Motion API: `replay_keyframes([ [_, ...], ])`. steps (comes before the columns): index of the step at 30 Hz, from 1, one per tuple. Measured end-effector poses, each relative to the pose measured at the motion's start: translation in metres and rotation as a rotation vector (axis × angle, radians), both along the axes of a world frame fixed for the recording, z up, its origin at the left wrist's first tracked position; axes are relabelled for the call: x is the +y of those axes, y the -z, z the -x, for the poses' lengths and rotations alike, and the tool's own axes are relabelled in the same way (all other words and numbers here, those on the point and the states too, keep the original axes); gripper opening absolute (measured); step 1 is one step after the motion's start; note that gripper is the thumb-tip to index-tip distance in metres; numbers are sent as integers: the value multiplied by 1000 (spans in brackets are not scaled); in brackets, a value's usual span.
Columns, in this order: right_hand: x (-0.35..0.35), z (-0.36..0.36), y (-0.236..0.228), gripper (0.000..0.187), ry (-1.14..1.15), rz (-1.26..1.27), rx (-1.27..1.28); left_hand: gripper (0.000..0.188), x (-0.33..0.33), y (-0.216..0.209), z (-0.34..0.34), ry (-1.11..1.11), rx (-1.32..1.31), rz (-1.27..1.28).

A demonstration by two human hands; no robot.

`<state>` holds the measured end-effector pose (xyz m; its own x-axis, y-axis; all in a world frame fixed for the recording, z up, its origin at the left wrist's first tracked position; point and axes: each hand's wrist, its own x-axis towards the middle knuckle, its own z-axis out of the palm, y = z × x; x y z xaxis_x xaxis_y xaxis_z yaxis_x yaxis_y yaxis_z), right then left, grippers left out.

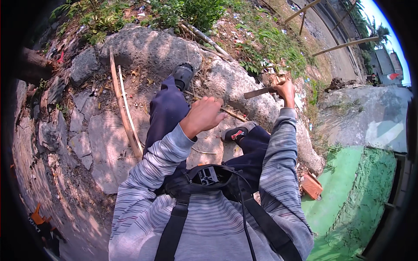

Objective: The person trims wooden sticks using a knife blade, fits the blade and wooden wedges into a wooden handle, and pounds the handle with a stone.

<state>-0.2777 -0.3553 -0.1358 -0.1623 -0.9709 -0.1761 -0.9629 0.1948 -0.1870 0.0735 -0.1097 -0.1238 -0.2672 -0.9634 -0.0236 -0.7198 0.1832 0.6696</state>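
Observation:
My left hand (203, 115) is closed, knuckles up, around a thin tan stick (235, 114). The stick shows on both sides of the hand, and the stretch under the fingers is hidden. In my right hand (285, 92), farther out to the right, is a knife with a flat, dark brown blade (257, 93). Its blade points left toward the stick, apart from it, and the fingers cover the handle. Beneath the blade lies a long rough concrete block (235, 80).
Two long poles (124, 102) lean on the ground at left. My shoes (183, 76) stand on broken paving near the block. An orange brick (311, 186) lies by the green wall (339, 182) at right. Weeds (191, 13) and litter cover the far side.

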Motion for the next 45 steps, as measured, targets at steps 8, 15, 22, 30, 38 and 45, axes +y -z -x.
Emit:
replay_keyframes([
  [8, 3, 5, -159, 31, 0, -11, -49, 43, 0, -3, -9, 25, -30, -59],
  [15, -33, 50, -15, 35, 56, -9, 69, 43, -8, -10, 10, 58, -5, -21],
  [22, -29, 44, 12, 28, 56, -74, -46, 44, -2, -6, 0, 18, -20, -82],
  [30, -1, 80, 3, 35, 49, -17, -315, 44, -2, -5, 0, 33, -39, -121],
  [38, -5, 108, 12, 32, 224, -245, -281, 43, -5, -6, 2, 33, -50, -90],
  [45, 27, 89, -34, 33, -88, -63, -174, 43, -1, -4, 2, 34, -58, -112],
])
